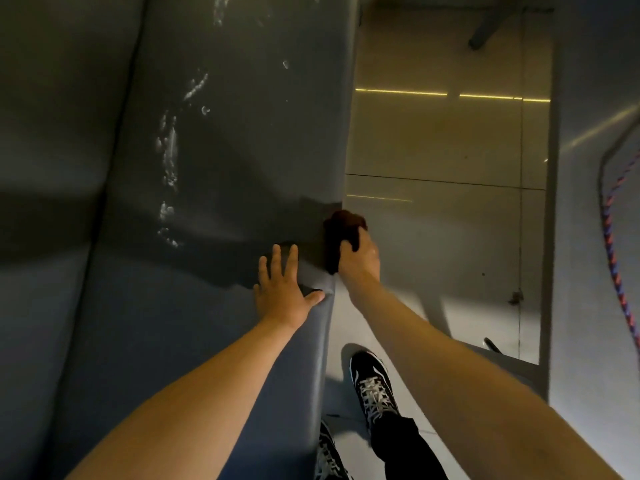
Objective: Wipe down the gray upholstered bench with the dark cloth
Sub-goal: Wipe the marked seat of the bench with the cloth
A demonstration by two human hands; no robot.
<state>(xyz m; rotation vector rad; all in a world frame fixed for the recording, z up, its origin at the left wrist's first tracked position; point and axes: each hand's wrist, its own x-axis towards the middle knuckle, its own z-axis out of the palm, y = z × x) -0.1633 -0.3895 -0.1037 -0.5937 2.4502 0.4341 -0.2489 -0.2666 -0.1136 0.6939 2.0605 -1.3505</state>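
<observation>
Smooth matt bench (214, 168) upholstery (wet-streaked), fuzzy cloth (341, 233), glossy floor (433, 143).

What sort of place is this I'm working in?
Likely an indoor lounge or waiting area: a long gray upholstered bench with a padded backrest, beside a glossy pale tiled floor reflecting thin light strips.

1. My left hand (284, 289) lies flat, palm down, fingers spread, with the arm stretched forward.
2. My right hand (358, 258), just right of it, curls around a dark bunched cloth (341, 233), arm extended.
</observation>
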